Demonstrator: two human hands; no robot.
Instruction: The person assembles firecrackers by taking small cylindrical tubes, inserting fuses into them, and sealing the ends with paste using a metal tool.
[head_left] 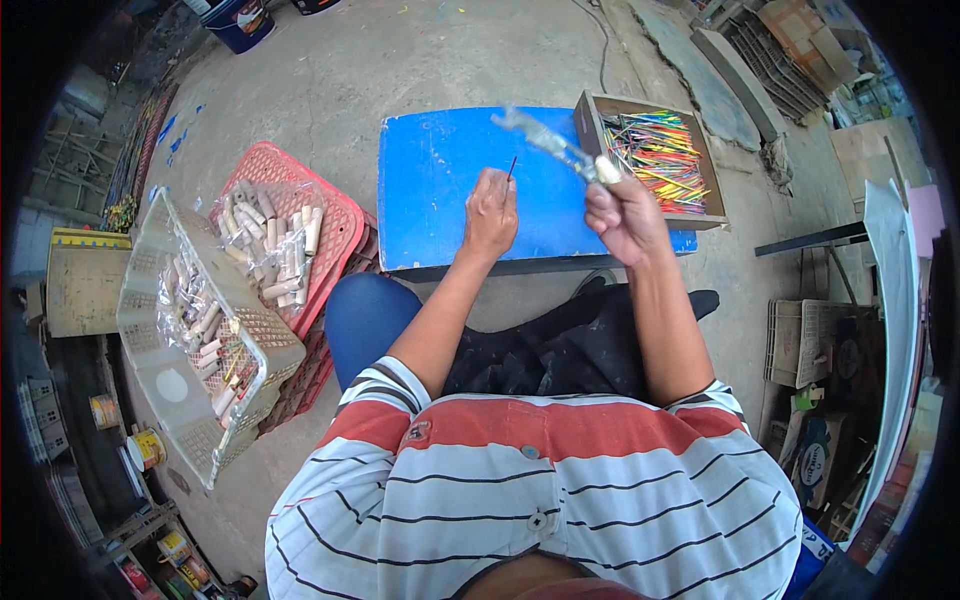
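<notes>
My left hand (490, 215) is closed over the blue tabletop (425, 170), pinching a thin dark stick (513, 167) that points up past the fingers. To its right, my right hand (628, 215) is raised and closed around a long grey-green object (548, 137), blurred by motion, so its kind is unclear. A pale, rounded piece (607, 170) shows at the thumb, at the near end of that object. Beside the right hand, a wooden box (706, 150) holds many thin coloured sticks (655, 160).
On my left, a red plastic crate (345, 225) and a tilted cream crate (150, 300) carry pale cylindrical pieces (270, 235), some in clear bags. A dark blue bucket (240, 25) stands at the far left. Cartons (800, 40) and a slatted crate (798, 345) stand to the right.
</notes>
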